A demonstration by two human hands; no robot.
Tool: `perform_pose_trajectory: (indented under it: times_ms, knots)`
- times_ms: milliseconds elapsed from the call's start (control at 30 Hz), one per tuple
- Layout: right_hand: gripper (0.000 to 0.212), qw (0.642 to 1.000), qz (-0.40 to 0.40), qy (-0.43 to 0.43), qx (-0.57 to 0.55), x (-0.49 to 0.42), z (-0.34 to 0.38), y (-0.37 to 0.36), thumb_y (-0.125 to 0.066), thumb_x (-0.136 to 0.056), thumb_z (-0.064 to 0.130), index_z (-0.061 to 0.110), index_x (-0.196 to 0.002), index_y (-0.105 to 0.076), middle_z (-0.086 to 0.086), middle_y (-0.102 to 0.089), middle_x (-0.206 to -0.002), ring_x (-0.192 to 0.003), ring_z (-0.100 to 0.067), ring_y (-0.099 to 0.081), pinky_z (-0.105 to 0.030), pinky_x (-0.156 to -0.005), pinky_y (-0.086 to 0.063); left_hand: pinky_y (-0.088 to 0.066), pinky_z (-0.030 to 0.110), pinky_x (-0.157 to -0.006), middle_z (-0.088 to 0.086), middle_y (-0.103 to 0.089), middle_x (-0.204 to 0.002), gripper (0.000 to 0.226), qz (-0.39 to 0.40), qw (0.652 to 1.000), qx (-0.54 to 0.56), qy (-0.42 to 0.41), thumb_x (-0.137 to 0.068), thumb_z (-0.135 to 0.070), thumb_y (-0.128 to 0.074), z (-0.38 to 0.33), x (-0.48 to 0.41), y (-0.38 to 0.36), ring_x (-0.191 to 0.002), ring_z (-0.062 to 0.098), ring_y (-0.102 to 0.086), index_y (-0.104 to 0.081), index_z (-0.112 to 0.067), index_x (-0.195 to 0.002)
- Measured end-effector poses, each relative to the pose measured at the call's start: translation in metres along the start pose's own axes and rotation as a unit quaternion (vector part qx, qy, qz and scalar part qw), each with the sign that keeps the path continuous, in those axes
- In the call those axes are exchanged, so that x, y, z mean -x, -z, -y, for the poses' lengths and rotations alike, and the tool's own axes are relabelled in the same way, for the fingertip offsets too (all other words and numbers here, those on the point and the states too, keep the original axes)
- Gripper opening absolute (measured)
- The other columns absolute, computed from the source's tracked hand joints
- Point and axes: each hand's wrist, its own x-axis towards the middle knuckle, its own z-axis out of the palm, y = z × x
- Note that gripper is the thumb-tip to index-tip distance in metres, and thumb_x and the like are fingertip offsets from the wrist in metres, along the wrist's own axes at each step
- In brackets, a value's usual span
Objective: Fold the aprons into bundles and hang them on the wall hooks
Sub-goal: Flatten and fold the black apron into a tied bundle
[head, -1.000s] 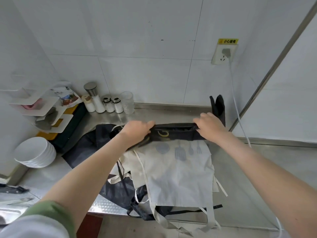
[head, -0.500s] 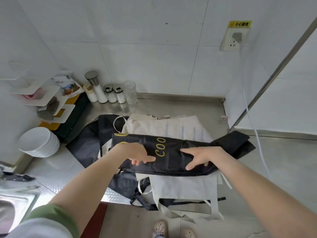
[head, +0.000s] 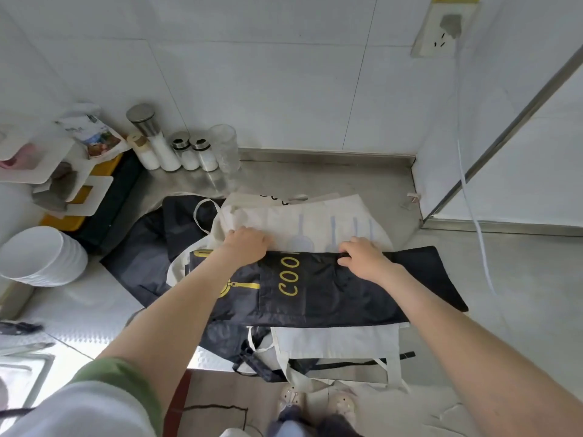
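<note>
A stainless-steel bench (head: 315, 181) fills a tiled corner and carries three aprons, stacked. A dark apron spread flat (head: 142, 257) lies toward the left edge. A cream cotton apron printed with pale utensils (head: 315, 220) lies over it, its hem and ties hanging past the front edge. On top is a black folded apron with yellow lettering (head: 347, 291), a long band lying crosswise near the front edge with its right end on bare steel. Two bare forearms reach in over the front edge, the left one out of a green-and-white sleeve (head: 104, 395). One stack of white ceramic bowls (head: 41, 257) sits at the left edge. The left hand (head: 247, 244) is knuckles-up at the far fold of the black apron, fingers bent down over that edge, gripping it. The right hand (head: 362, 258) is further right along the same far edge, fingers and thumb curled round it in a pinch, with the letters COO between the two hands. In the back-left corner stand four white-filled shakers (head: 164, 149) and one clear glass tumbler (head: 225, 146). Bare steel shows between the cream apron and the back edge, and across the right part of the bench to the wall. One white cable (head: 470, 197) hangs there from one wall socket (head: 438, 36).
</note>
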Motion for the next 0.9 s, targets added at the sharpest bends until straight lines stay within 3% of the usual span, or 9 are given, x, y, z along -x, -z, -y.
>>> perform_pose_trajectory:
  times_ms: [167, 267, 400, 467, 600, 667, 767, 833, 900]
  knots:
    - [0.012, 0.99, -0.003, 0.02, -0.141, 0.002, -0.007, -0.002, -0.054, -0.096, 0.019, 0.01, -0.099, -0.061, 0.001, -0.055, -0.1, -0.097, -0.02, -0.052, -0.032, -0.083, -0.04, -0.035, 0.033, -0.1, 0.012, -0.059, -0.124, 0.044, 0.092, 0.983, 0.156, 0.015, -0.103, -0.037, -0.033, 0.017, -0.007, -0.004, -0.116, 0.028, -0.05, -0.06, -0.004, -0.116]
    - [0.014, 0.985, -0.006, 0.009, -0.172, 0.003, -0.009, 0.0, -0.054, -0.096, 0.021, 0.013, -0.102, -0.063, 0.0, -0.064, -0.103, -0.096, -0.019, -0.058, -0.034, -0.085, -0.045, -0.035, 0.029, -0.089, 0.006, -0.058, -0.107, 0.044, 0.11, 0.981, 0.155, -0.023, -0.103, -0.041, -0.032, 0.015, 0.0, 0.0, -0.107, 0.025, -0.052, -0.06, -0.007, -0.101]
    - [0.014, 0.982, -0.069, -0.009, -0.177, -0.003, -0.011, 0.011, -0.055, -0.096, 0.022, 0.015, -0.084, -0.055, 0.006, -0.056, -0.081, -0.083, -0.02, -0.053, -0.033, -0.068, -0.038, -0.037, 0.036, -0.086, 0.007, -0.056, -0.089, 0.047, -0.003, 0.989, 0.15, -0.02, -0.103, -0.047, -0.024, 0.015, 0.007, 0.013, -0.096, 0.028, -0.056, -0.051, -0.011, -0.088]
    - [0.017, 0.979, -0.104, -0.019, -0.175, -0.008, -0.013, 0.022, -0.055, -0.095, 0.022, 0.011, -0.082, -0.053, 0.004, -0.052, -0.076, -0.079, -0.022, -0.05, -0.033, -0.065, -0.034, -0.038, 0.038, -0.083, 0.006, -0.056, -0.087, 0.045, -0.062, 0.995, 0.079, -0.027, -0.101, -0.053, -0.024, 0.017, 0.005, 0.026, -0.092, 0.027, -0.056, -0.045, -0.015, -0.088]
    - [0.011, 0.987, -0.122, -0.027, -0.1, -0.018, -0.014, 0.03, -0.054, -0.096, 0.02, 0.01, -0.102, -0.057, -0.005, -0.061, -0.103, -0.097, -0.025, -0.053, -0.032, -0.077, -0.033, -0.04, 0.035, -0.068, 0.007, -0.065, -0.09, 0.045, -0.164, 0.982, -0.077, -0.056, -0.098, -0.057, -0.03, 0.015, -0.001, 0.036, -0.085, 0.029, -0.062, -0.039, -0.013, -0.1]
    - [0.032, 0.991, -0.131, -0.03, -0.028, -0.016, -0.018, 0.026, -0.054, -0.096, 0.019, 0.017, -0.127, -0.05, -0.001, -0.052, -0.132, -0.122, -0.021, -0.044, -0.032, -0.096, -0.026, -0.043, 0.035, -0.082, 0.01, -0.06, -0.11, 0.052, -0.176, 0.975, -0.128, -0.04, -0.098, -0.055, -0.033, 0.014, -0.004, 0.028, -0.101, 0.029, -0.057, -0.041, -0.008, -0.119]
    - [0.065, 0.988, -0.148, -0.027, -0.018, -0.003, -0.022, 0.011, -0.053, -0.096, 0.031, 0.02, -0.151, -0.02, 0.0, -0.024, -0.156, -0.142, -0.021, -0.021, -0.037, -0.113, -0.016, -0.037, 0.043, -0.094, 0.014, -0.047, -0.135, 0.058, -0.204, 0.967, -0.143, -0.053, -0.094, -0.05, -0.047, 0.003, -0.002, 0.009, -0.115, 0.034, -0.049, -0.043, -0.007, -0.132]
    - [0.07, 0.989, -0.147, -0.005, -0.007, 0.007, -0.022, -0.005, -0.045, -0.098, 0.039, 0.022, -0.154, -0.007, 0.002, -0.012, -0.16, -0.147, -0.019, -0.009, -0.04, -0.116, -0.011, -0.043, 0.045, -0.094, 0.015, -0.052, -0.135, 0.053, -0.259, 0.951, -0.12, -0.118, -0.087, -0.046, -0.059, -0.016, 0.002, -0.002, -0.115, 0.033, -0.055, -0.056, -0.009, -0.124]
    - [0.066, 0.991, -0.13, 0.013, 0.023, 0.014, -0.02, -0.024, -0.031, -0.1, 0.044, 0.027, -0.154, 0.003, 0.003, -0.003, -0.161, -0.148, -0.016, 0.001, -0.039, -0.118, -0.005, -0.041, 0.045, -0.101, 0.013, -0.053, -0.138, 0.05, -0.279, 0.935, -0.097, -0.198, -0.089, -0.046, -0.047, -0.04, 0.005, -0.014, -0.123, 0.03, -0.054, -0.061, -0.013, -0.124]
